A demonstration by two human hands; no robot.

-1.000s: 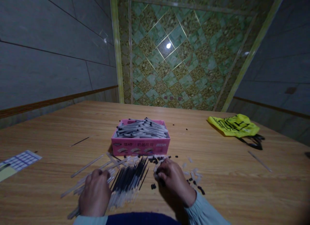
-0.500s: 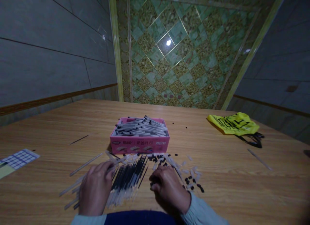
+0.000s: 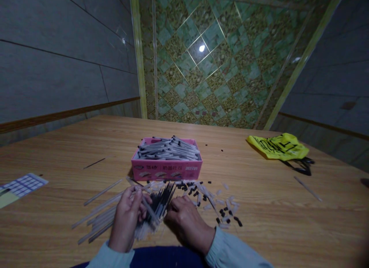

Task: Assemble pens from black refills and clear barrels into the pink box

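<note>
My left hand (image 3: pixel 127 218) is closed on a translucent pen tube (image 3: pixel 149 208), which slants down to the right from its fingers. My right hand (image 3: pixel 187 222) is curled near the tube's lower end, fingertips pressed together; what it holds, if anything, is hidden. Between and beneath the hands lies a bundle of dark refills (image 3: pixel 165 197). Loose pen tubes (image 3: pixel 99 218) lie left of my left hand. Small black caps (image 3: pixel 225 212) and clear pieces (image 3: pixel 220 202) are scattered to the right. Behind them stands a pink box (image 3: pixel 167 170) filled with assembled pens (image 3: pixel 170 148).
A yellow bag (image 3: pixel 278 147) with black straps lies at the right back. One tube (image 3: pixel 308 188) rests at the right, a thin refill (image 3: pixel 94 163) at the left. A checked sheet (image 3: pixel 25 185) is at the left edge of the wooden table (image 3: pixel 115 133).
My left hand has turned and now shows a tube held out towards the right. My right hand has moved left, closer to it. More loose tubes show at the left.
</note>
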